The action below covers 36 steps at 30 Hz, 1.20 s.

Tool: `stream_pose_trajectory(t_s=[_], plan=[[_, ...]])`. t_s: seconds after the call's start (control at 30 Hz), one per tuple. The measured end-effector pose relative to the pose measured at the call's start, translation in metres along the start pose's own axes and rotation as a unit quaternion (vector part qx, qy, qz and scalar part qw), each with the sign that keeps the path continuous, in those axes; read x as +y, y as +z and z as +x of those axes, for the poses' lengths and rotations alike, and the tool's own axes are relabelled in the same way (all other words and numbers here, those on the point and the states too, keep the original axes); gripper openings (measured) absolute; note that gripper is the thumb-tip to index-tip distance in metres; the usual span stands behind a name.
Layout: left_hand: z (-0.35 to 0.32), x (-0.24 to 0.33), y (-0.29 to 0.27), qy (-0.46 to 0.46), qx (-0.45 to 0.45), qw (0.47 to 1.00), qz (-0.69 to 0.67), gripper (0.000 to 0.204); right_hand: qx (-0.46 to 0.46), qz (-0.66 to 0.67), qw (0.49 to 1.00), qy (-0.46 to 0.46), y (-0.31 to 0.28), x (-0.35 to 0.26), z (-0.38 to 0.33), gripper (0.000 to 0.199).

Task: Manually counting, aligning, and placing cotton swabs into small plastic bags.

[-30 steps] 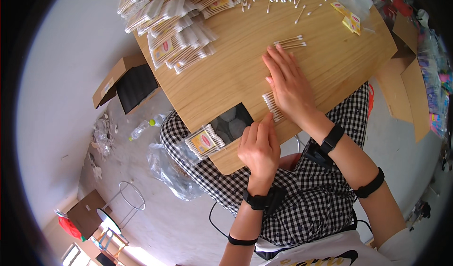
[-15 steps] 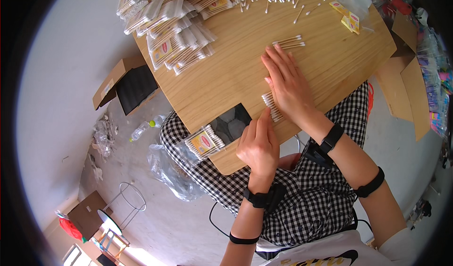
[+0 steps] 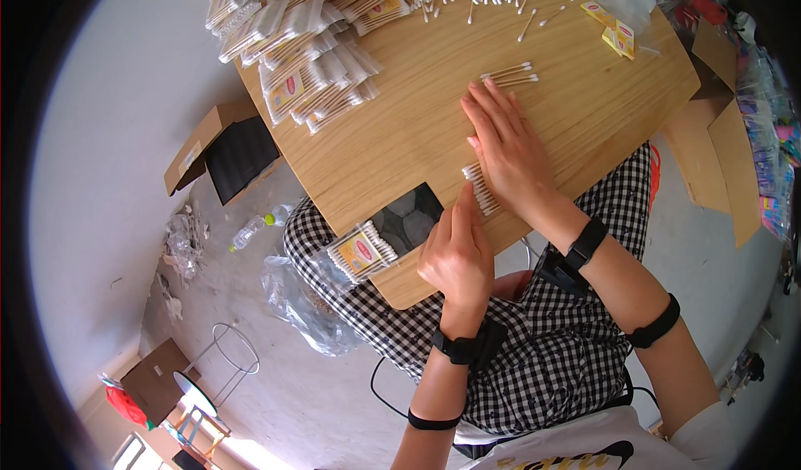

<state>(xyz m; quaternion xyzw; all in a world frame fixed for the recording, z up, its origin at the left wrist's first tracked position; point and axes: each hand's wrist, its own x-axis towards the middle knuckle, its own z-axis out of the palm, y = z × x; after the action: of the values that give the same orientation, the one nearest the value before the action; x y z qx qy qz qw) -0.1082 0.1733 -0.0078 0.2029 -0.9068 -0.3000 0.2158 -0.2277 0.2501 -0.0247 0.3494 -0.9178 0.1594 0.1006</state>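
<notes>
Now swab row under right hand, touching.

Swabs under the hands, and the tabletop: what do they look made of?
Swabs: thin pale sticks, probably wood or paper, with white fluffy tips that look like cotton. Tabletop: light wood grain with a matte, even surface, likely laminate or veneer; solid wood cannot be ruled out.

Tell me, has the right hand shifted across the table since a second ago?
No. The right hand lies flat just below the small swab group, as before.
</notes>
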Motion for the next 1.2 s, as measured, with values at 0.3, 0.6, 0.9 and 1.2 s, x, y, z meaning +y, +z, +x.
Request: stream_pose_trajectory(t_s=[0.3,0.6,0.9,1.2], plan=[[0.001,0.001,0.0,-0.003,0.006,1.0,0.004,0.023,-0.005,0.003,1.0,0.003,-0.001,0.001,0.0,0.046],[0.0,-0.004,-0.007,-0.013,-0.021,1.0,-0.015,0.027,-0.011,0.019,1.0,-0.001,0.0,0.0,0.0,0.047],[-0.009,-0.014,-0.009,-0.212,0.154,0.819,-0.511,0.056,-0.046,0.086,0.995,-0.026,0.013,-0.06,0.005,0.052],[-0.003,-0.008,-0.003,-0.209,0.138,0.811,-0.529,0.058,-0.047,0.098,0.993,-0.045,0.02,-0.065,0.004,0.053]])
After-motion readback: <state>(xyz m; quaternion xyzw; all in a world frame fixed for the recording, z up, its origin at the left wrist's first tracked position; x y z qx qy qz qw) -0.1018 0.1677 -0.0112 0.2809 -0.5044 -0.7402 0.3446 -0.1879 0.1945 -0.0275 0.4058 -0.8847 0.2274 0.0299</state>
